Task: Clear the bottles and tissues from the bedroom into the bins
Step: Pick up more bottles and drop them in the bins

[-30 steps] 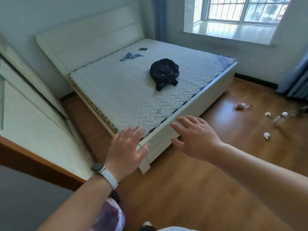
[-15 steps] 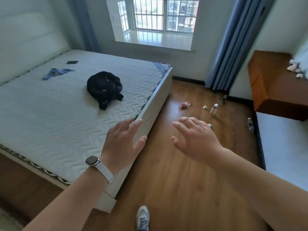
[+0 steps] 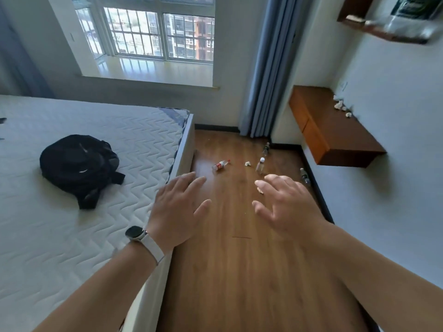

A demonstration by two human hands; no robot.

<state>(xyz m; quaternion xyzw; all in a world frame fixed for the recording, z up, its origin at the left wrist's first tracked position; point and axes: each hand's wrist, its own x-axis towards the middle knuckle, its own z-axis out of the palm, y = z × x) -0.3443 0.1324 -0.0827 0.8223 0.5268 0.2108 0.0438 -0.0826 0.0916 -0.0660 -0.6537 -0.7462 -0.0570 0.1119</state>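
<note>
Hovering spread and empty over the wooden floor (image 3: 227, 271), left hand (image 3: 178, 212) and right hand (image 3: 286, 204); ahead, toward the curtain (image 3: 266, 68), red-labelled bottle (image 3: 221, 165), tissue (image 3: 247, 163), clear bottle (image 3: 260, 164) (more tissues (image 3: 340, 106) on the desk (image 3: 335, 135))

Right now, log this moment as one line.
stage: nothing picked up | left grip: empty | right grip: empty | bottles: on floor | tissues: floor and desk

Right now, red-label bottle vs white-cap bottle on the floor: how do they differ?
Colour: the red-label bottle has a red cap and band; the white-cap bottle looks clear. Place: the red-label bottle lies nearer the bed; the white-cap bottle is further right, past the right hand. Pose: the red-label bottle lies on its side; the white-cap bottle's pose is unclear. Shared: both on the wooden floor, untouched.
</note>
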